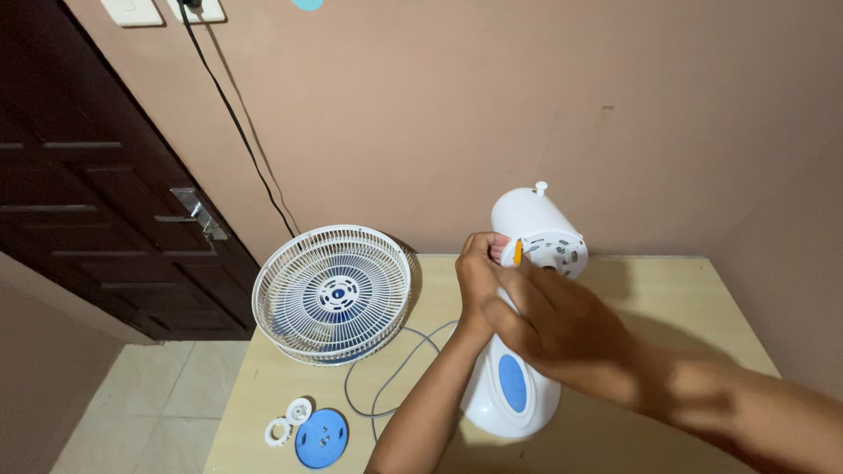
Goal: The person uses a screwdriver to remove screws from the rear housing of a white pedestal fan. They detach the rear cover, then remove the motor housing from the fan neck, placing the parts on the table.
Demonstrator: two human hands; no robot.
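Centrally, near the back edge of the wooden table (676, 290), a white fan body (518, 386) with a blue oval panel is stood upright on its base. Its cylindrical motor housing (537, 230) is tilted toward the viewer, so that the round front face with its holes is shown.

The left hand (479, 279) is clenched around the neck of the fan body just below the motor housing, fingers wrapped over the left side.

The right hand (562, 329) is brought across in front of the fan body; a slim tool with a yellow-orange handle (518, 253) is pinched in its fingertips and held against the left rim of the motor face. The tip of the tool is hidden.

Toward the left back corner, two white wire fan grilles (332, 294) are stacked, leaning slightly, with a blue-and-white hub at the centre.

A grey power cord (386, 373) is looped on the table between the grilles and the fan base.

Near the front left edge are laid a round blue cap (321, 438) and two small white plastic rings (288, 421), touching one another and just beside the cap.

Behind the table, a pinkish wall, a black cable (233, 114) running down from a wall socket, and a dark wooden door (97, 184) with a metal handle are recorded.
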